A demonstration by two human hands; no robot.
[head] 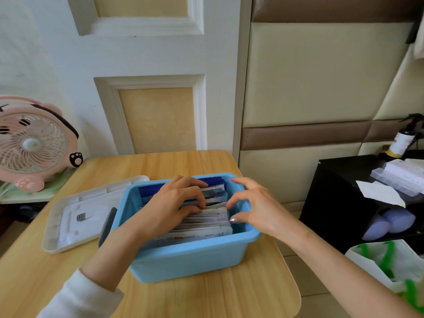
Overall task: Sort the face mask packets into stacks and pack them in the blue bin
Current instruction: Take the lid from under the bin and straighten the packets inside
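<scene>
Dozens of face mask packets [206,222] stand on edge in the head view, the only view there is. They are filed front to back inside the blue bin [195,255], dark blue ones at the far end and pale ones nearer the person. The bin sits on a wooden table [206,299] with a white lid [73,216] lying flat just beside it on the left. The left hand [172,203] reaches in from above with its fingers bent and hooked over the top edges in the middle of the row, gripping a bunch. The right hand [259,207] is at the right-hand ends of the pale packets, where its thumb and forefinger appear to pinch a few between them while the other fingers curl over the bin's rim. By the look of them these are thin, flat foil or plastic sachets. Each is probably light on its own, limp when held by a corner, and slick enough for neighbours to slide past one another. A whole bunch should be stiffer and easier to move than one. The safest hold is likely across the top edges with a second grip at one end, squeezing the bunch flat so none fans out or slumps. Nothing here seems fragile, though sharp bending could crease a sachet.
</scene>
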